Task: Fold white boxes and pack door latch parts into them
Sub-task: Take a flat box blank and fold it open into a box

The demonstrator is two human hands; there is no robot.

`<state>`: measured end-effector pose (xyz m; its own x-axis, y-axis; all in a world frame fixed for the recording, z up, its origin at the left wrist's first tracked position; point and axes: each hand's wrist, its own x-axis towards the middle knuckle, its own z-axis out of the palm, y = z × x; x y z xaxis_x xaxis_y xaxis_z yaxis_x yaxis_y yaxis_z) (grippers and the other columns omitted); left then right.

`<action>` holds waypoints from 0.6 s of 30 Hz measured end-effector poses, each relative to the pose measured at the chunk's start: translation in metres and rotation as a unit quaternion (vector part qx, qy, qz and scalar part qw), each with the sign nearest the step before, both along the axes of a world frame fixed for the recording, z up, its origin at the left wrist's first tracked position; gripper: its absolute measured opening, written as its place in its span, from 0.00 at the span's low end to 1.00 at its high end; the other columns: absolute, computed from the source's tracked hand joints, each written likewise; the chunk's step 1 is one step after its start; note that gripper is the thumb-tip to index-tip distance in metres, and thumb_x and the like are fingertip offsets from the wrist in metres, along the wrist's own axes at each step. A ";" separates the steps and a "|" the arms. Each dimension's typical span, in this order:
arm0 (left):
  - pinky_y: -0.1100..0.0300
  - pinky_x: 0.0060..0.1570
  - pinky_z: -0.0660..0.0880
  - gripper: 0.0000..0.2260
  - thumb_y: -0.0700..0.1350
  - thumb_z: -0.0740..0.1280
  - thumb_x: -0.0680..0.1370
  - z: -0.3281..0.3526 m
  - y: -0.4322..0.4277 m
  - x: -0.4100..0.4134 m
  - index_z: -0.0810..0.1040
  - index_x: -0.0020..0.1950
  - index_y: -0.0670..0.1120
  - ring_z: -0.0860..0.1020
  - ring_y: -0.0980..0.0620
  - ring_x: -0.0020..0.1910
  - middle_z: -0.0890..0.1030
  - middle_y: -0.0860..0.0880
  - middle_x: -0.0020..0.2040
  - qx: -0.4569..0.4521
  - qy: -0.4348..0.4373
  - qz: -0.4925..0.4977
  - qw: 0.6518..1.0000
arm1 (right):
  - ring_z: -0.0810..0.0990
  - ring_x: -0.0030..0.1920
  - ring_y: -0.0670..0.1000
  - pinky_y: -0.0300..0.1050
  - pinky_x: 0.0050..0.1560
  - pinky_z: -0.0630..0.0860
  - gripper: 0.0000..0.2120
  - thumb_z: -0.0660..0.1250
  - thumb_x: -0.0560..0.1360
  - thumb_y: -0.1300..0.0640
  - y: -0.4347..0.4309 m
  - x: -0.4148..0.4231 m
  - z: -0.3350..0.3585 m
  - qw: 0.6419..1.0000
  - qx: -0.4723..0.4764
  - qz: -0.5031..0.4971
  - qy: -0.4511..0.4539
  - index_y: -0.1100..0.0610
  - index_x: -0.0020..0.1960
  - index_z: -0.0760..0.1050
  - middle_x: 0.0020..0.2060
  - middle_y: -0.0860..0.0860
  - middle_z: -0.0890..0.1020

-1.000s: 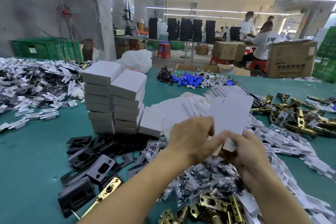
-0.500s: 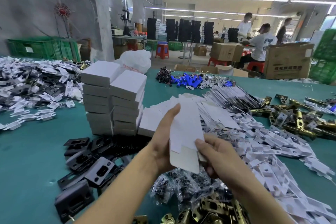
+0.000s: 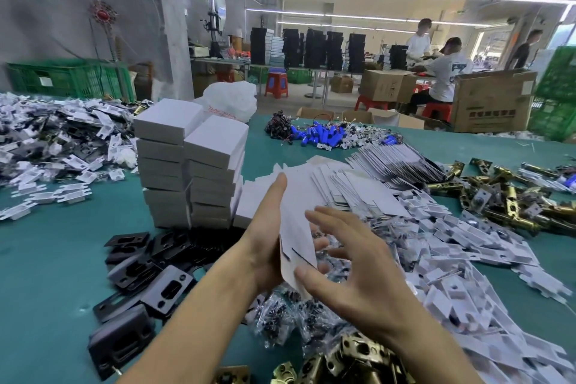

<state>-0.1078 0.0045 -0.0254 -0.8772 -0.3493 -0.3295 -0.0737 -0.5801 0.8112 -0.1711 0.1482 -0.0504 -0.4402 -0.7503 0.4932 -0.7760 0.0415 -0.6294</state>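
now: left hand (image 3: 265,246) holds one flat blank (image 3: 296,227) tilted above the table (image 3: 46,259), index finger straight along its left edge, other fingertips showing past its right edge. thumb hidden. right hand (image 3: 358,268) wide, fingers spread; thumb touches the blank's lower edge, the other fingers are apart from it. blank sits over the screw bags (image 3: 280,315). blank pile (image 3: 367,193) just behind. boxes (image 3: 190,165) stacked to the left, black plates (image 3: 140,274) at their foot. brass latches (image 3: 349,358) at the near edge.
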 end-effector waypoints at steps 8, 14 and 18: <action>0.53 0.47 0.82 0.40 0.76 0.51 0.75 0.012 0.003 0.001 0.89 0.41 0.44 0.85 0.43 0.42 0.86 0.38 0.47 -0.031 0.024 -0.067 0.997 | 0.80 0.53 0.45 0.42 0.51 0.80 0.38 0.70 0.69 0.38 -0.002 0.001 -0.001 0.999 0.016 0.003 0.049 0.36 0.75 0.59 0.64 0.33 0.71; 0.58 0.35 0.82 0.39 0.75 0.54 0.74 0.016 0.016 -0.008 0.78 0.60 0.42 0.86 0.45 0.36 0.86 0.41 0.40 -0.098 0.002 -0.104 0.990 | 0.79 0.56 0.44 0.38 0.50 0.81 0.35 0.67 0.71 0.44 0.002 -0.003 0.001 0.999 -0.006 -0.021 0.049 0.40 0.76 0.59 0.62 0.41 0.76; 0.55 0.43 0.80 0.37 0.74 0.53 0.76 0.014 0.022 -0.005 0.79 0.54 0.41 0.83 0.44 0.44 0.84 0.41 0.46 -0.098 -0.010 -0.112 0.989 | 0.80 0.58 0.46 0.46 0.53 0.81 0.35 0.67 0.73 0.48 0.004 -0.002 0.007 0.995 0.012 -0.047 0.088 0.45 0.77 0.60 0.65 0.44 0.76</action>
<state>-0.1132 0.0260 -0.0110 -0.9338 -0.2065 -0.2921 -0.1990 -0.3787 0.9039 -0.1729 0.1526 -0.0436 -0.4167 -0.7225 0.5517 -0.8664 0.1320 -0.4816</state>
